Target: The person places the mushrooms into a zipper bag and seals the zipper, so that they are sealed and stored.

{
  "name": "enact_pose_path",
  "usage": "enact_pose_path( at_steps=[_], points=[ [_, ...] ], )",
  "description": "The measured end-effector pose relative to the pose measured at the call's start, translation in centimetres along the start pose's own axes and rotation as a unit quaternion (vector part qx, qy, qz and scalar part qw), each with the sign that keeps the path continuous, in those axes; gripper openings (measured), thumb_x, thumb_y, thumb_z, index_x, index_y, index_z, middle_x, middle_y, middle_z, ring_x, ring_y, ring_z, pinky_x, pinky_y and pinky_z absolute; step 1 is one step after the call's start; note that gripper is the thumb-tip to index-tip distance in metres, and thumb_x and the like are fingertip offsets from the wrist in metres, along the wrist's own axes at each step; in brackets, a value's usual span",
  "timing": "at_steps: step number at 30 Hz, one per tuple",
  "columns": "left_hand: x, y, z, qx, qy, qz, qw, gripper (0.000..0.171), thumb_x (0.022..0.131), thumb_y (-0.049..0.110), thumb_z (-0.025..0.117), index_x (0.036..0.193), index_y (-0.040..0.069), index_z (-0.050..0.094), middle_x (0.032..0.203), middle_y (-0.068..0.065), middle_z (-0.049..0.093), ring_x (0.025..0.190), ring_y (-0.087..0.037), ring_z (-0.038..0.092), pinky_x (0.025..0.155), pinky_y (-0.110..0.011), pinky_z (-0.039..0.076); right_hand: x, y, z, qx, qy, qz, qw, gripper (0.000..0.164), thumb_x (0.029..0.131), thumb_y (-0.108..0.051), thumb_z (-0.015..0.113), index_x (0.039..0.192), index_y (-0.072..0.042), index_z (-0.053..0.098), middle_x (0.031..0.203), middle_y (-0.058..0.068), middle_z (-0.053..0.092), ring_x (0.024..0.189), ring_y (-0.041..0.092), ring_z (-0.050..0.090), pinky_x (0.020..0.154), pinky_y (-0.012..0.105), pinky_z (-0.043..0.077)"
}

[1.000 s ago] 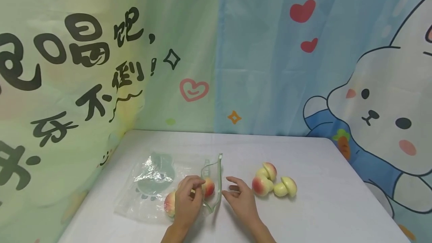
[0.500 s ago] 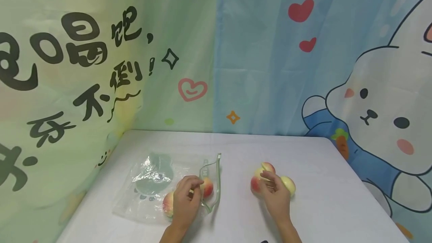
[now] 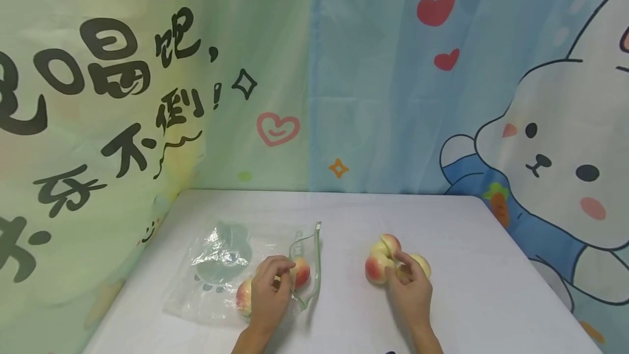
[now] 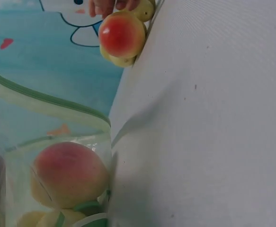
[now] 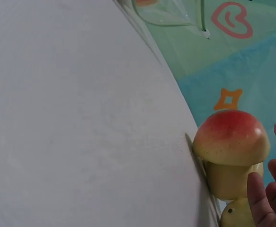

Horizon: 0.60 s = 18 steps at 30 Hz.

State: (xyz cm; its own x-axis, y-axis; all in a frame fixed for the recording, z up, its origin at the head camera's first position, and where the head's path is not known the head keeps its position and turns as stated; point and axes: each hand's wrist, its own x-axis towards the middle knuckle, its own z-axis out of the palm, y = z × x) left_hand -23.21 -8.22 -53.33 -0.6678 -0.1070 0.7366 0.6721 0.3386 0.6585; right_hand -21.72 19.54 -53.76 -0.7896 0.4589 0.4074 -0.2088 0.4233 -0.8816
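Observation:
Toy mushrooms with red-and-yellow caps and pale stems lie in two places. My left hand (image 3: 270, 288) holds the near side of a clear zip bag (image 3: 201, 299) at its mouth, fingers curled at the film. Inside the bag show one mushroom (image 3: 301, 273) by the opening and another (image 3: 244, 297) partly behind that hand. On the right, my right hand (image 3: 411, 288) reaches over a cluster of mushrooms, thumb and fingers spread apart. A red-capped mushroom (image 5: 232, 137) stands just beside its fingertips. A pale-capped one (image 3: 422, 264) is partly hidden behind the fingers.
The bag's green zip edge (image 3: 318, 261) stands raised, facing right. Beneath everything is a white-covered table (image 3: 344, 316). A printed curtain (image 3: 373, 70) with hearts and a rabbit hangs behind its back edge.
My right hand has moved right, from beside the bag's mouth to the mushroom cluster, and lowered among the mushrooms. My left hand has stayed at the bag.

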Motion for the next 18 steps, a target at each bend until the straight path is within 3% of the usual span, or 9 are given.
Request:
enact_pose_path(
  at_steps=[4, 8, 12, 14, 18],
  points=[
    [-0.1, -0.5, 0.0, -0.002, 0.009, 0.014, 0.9999, 0.033, 0.072, -0.022, 0.060, 0.088, 0.005, 0.068, 0.092, -0.007, 0.065, 0.070, -0.017, 0.061, 0.048, -0.012, 0.047, -0.1, 1.2, 0.4, -0.020, -0.024, 0.013, 0.999, 0.045, 0.075, 0.003, 0.079, 0.118, -0.001, 0.064, 0.115, 0.014, 0.065, 0.062, 0.007, 0.051, 0.048, 0.011, 0.043],
    [0.3, -0.4, 0.1, -0.006, 0.005, 0.012, 0.9999, 0.033, 0.072, -0.021, 0.059, 0.089, 0.005, 0.068, 0.092, -0.006, 0.065, 0.067, -0.017, 0.062, 0.048, -0.012, 0.047, 0.0, 1.6, 0.4, -0.046, -0.027, -0.008, 0.999, 0.050, 0.073, 0.002, 0.081, 0.120, 0.000, 0.063, 0.111, 0.014, 0.062, 0.083, 0.017, 0.053, 0.057, 0.009, 0.048],
    [0.4, -0.3, -0.1, -0.007, 0.005, 0.013, 0.9999, 0.032, 0.072, -0.021, 0.057, 0.089, 0.004, 0.068, 0.092, -0.005, 0.065, 0.068, -0.016, 0.063, 0.049, -0.013, 0.048, 0.1, 1.9, 0.7, -0.052, -0.030, -0.027, 0.998, 0.051, 0.072, -0.001, 0.083, 0.120, 0.000, 0.063, 0.112, 0.013, 0.064, 0.085, 0.021, 0.055, 0.061, 0.011, 0.050],
    [0.4, -0.2, -0.2, -0.008, 0.008, 0.017, 0.9998, 0.033, 0.071, -0.022, 0.056, 0.089, 0.003, 0.068, 0.092, -0.007, 0.064, 0.067, -0.017, 0.063, 0.049, -0.013, 0.048, 0.0, 2.0, 0.8, -0.063, -0.034, -0.030, 0.997, 0.053, 0.072, -0.003, 0.084, 0.120, -0.001, 0.063, 0.115, 0.012, 0.065, 0.084, 0.022, 0.056, 0.064, 0.012, 0.050],
    [0.5, 0.5, -0.3, -0.003, 0.021, 0.030, 0.9993, 0.032, 0.068, -0.025, 0.056, 0.086, 0.000, 0.066, 0.088, -0.011, 0.064, 0.063, -0.020, 0.061, 0.047, -0.012, 0.047, -0.3, 2.1, 0.9, -0.090, -0.047, -0.034, 0.994, 0.060, 0.069, -0.005, 0.086, 0.123, -0.002, 0.062, 0.120, 0.014, 0.064, 0.102, 0.029, 0.057, 0.080, 0.019, 0.044]
  ],
)
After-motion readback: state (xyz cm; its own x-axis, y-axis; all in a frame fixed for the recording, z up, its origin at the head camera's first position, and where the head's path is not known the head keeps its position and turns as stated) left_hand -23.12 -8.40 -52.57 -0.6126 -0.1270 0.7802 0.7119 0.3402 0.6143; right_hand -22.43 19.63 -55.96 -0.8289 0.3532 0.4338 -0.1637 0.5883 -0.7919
